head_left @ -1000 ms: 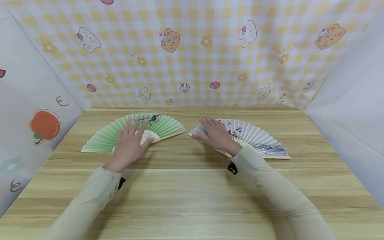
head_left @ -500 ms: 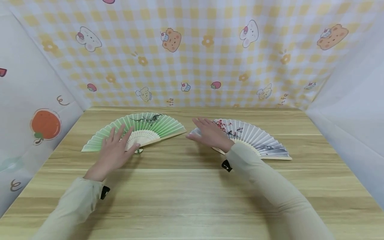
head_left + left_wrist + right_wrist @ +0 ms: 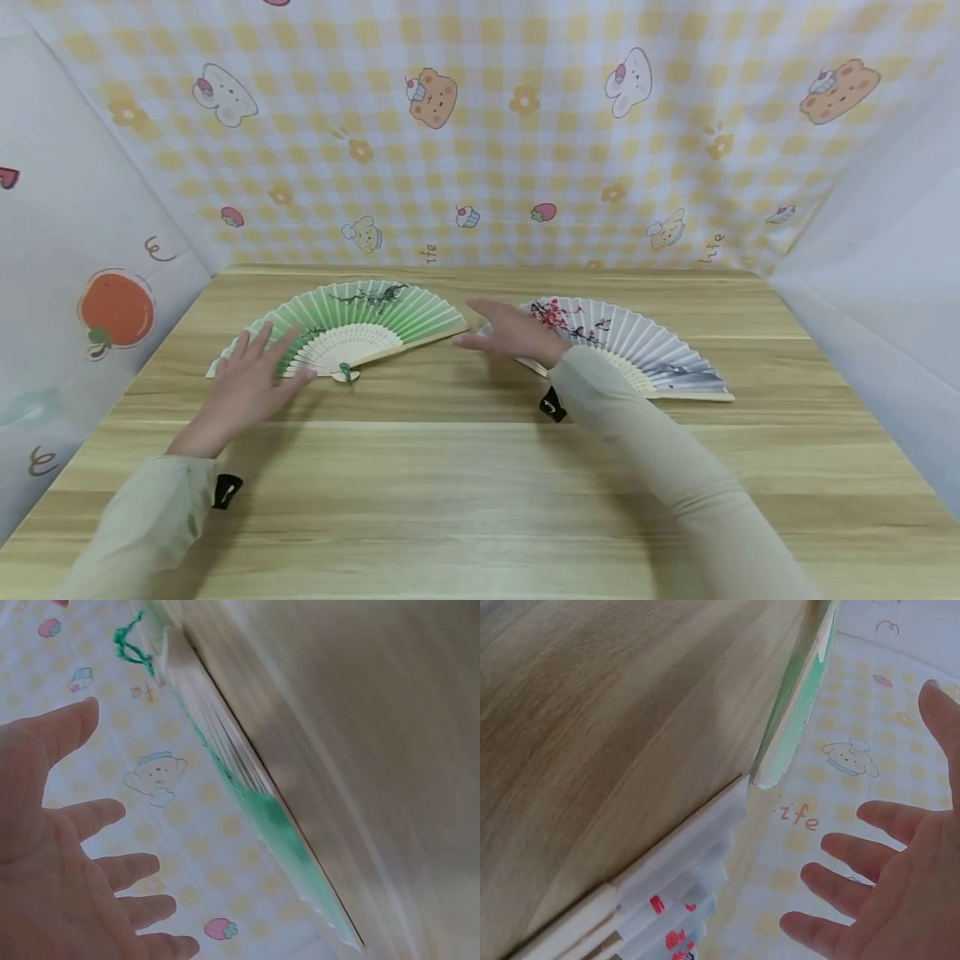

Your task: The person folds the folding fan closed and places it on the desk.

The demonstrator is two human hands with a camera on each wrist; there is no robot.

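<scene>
A green folding fan (image 3: 420, 312) lies spread on the table at the left, its pale ribs meeting at a pivot with a green cord. My left hand (image 3: 240, 392) hovers over its left end, fingers spread; the left wrist view shows a gap between the hand (image 3: 60, 847) and the fan (image 3: 277, 817). To the right lies a spread white-grey folding fan (image 3: 637, 342) with red blossoms. Above its left end is my right hand (image 3: 517, 333), fingers extended and holding nothing. In the right wrist view that hand (image 3: 892, 862) stands apart from the white-grey fan (image 3: 682, 862).
Both fans rest near the back of a wooden table (image 3: 420, 500). Behind it hangs a yellow-checked cloth (image 3: 487, 158) with cartoon prints. White sheets close off the left side (image 3: 45, 250) and the right side (image 3: 885, 250).
My left hand has moved left and toward me, uncovering the green fan's ribs and pivot. My right hand has shifted slightly left. Both fans stay in place.
</scene>
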